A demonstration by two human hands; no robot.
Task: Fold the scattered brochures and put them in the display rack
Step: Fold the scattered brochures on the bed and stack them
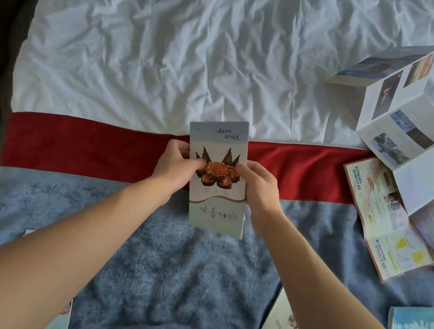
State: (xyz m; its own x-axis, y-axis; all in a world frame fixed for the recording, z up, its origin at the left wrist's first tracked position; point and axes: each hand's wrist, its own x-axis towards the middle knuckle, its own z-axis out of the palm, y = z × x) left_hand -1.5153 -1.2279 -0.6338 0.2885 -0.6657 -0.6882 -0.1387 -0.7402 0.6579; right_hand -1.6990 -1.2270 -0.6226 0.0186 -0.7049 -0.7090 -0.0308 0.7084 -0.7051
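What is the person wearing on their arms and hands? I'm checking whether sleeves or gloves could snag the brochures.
Nothing shows on them. The left hand and right hand are bare, with no gloves, and no rings or watch in view. Both forearms are uncovered as far as the frame's bottom edge; no sleeve shows.

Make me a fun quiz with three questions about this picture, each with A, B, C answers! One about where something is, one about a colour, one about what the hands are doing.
1. Where does the zigzag unfolded white photo brochure lie?
A. upper right
B. lower left
C. centre

2. What colour is the fabric stripe behind the hands?
A. green
B. red
C. yellow

3. How is the folded pale crab-picture brochure held?
A. by nobody
B. by one hand
C. by both hands

Answers:
1 A, it sprawls on the crumpled white sheet at upper right.
2 B, a red band crosses the bed.
3 C, the left hand and the right hand pinch its two sides.
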